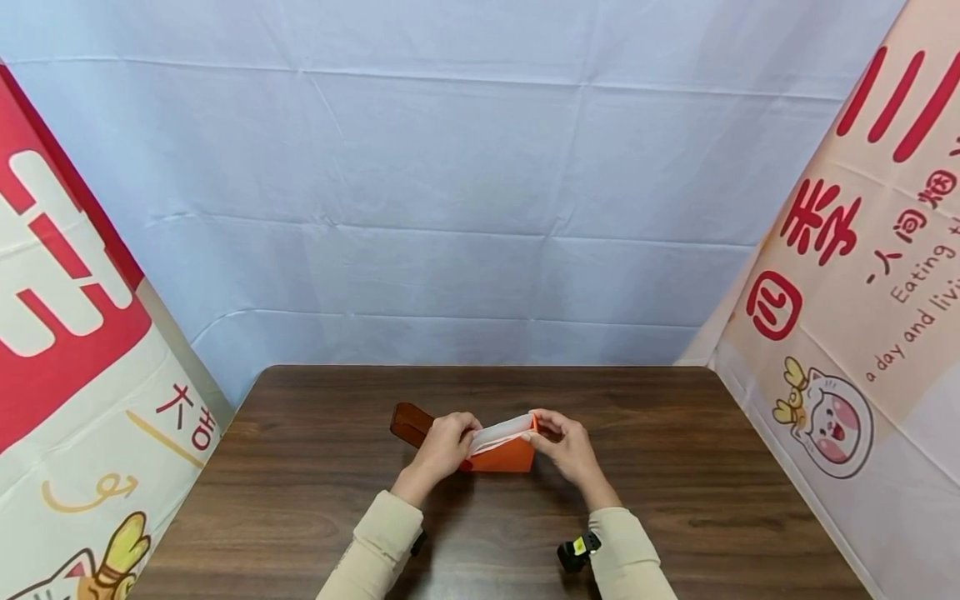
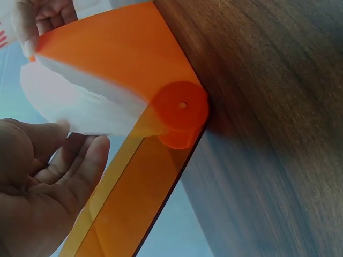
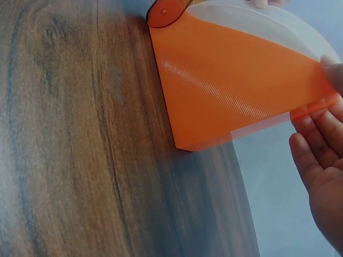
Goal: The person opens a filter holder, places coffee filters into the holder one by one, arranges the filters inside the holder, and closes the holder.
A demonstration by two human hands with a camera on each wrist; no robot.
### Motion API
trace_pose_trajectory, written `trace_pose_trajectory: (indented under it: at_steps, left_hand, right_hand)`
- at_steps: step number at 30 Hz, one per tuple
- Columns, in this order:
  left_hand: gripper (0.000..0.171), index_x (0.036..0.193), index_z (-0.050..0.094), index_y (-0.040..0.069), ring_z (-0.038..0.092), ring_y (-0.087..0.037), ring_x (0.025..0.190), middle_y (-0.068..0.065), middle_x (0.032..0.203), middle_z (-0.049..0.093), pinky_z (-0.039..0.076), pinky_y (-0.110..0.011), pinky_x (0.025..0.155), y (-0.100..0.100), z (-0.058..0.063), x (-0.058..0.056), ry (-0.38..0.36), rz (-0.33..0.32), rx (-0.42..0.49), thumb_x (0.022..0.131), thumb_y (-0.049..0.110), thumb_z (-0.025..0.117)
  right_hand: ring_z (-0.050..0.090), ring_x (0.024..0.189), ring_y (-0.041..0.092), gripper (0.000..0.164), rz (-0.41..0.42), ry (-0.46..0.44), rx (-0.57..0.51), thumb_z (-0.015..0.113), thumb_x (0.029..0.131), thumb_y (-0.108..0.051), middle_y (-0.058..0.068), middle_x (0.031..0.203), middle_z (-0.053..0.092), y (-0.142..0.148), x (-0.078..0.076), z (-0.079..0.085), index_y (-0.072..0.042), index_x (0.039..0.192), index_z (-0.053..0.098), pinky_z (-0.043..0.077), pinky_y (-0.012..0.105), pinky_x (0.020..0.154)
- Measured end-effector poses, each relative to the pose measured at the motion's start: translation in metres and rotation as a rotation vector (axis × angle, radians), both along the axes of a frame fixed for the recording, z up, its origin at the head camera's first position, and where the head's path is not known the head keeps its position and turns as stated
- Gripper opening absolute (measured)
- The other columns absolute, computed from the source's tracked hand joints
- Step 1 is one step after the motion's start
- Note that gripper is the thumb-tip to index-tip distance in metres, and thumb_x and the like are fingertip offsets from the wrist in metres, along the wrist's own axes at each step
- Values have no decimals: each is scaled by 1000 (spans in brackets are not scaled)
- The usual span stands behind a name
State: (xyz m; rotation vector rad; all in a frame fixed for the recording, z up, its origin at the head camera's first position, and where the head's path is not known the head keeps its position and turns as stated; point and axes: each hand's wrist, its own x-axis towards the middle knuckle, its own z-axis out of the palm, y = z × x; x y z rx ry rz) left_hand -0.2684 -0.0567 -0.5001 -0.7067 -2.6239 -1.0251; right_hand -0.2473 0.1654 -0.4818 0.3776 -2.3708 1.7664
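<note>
An orange box (image 1: 510, 457) with a hinged, see-through amber lid (image 2: 144, 198) stands on the table, its lid swung back to the left. White, round-edged sheets that look like coffee filter papers (image 2: 80, 101) stick up out of its top. My left hand (image 1: 447, 446) is at the box's left end, thumb and fingers pinching the papers' edge. At the other end my right hand (image 1: 566, 446) grips the box's upper corner, with the thumb on the orange side wall (image 3: 236, 75) and the fingers around the end. The inside of the box is mostly hidden by the papers.
The dark wood-grain table (image 1: 675, 467) extends around the box on every side. A pale cloth (image 1: 450, 183) hangs behind its far edge. Printed cloths (image 1: 832, 292) hang at the left and right.
</note>
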Motion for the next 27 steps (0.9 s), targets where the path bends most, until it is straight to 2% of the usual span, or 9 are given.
trace_pose_trajectory:
  at_steps: [7,15,21,27]
  left_hand:
    - [14,81,67,9,56,-13,69,-1,81,62,47,-26,64,2,-4,-4,19,8,-46,84,-3,63]
    - [19,81,68,8,58,-15,72,-4,80,62,49,-27,64,7,-5,-4,27,15,-157,80,-9,60]
    - [21,81,67,10,57,-15,73,-2,80,61,49,-27,65,8,-4,-2,-22,21,-199,81,-9,58]
    - [21,82,67,10,59,-16,75,-3,82,62,49,-28,66,9,-3,-2,-30,20,-208,81,-9,58]
  right_hand:
    - [60,94,35,33,7,39,6,73,77,2,24,101,64,0,-2,-4,11,107,62,50,38,78]
    - [62,93,24,35,-22,10,4,77,76,-7,15,101,66,7,-19,-33,3,107,65,50,31,78]
    - [62,91,22,36,-19,18,12,77,76,-12,14,100,67,7,-19,-34,1,108,66,50,28,76]
    - [62,92,24,36,-16,28,4,77,76,-9,15,100,67,7,-18,-32,2,108,65,50,31,76]
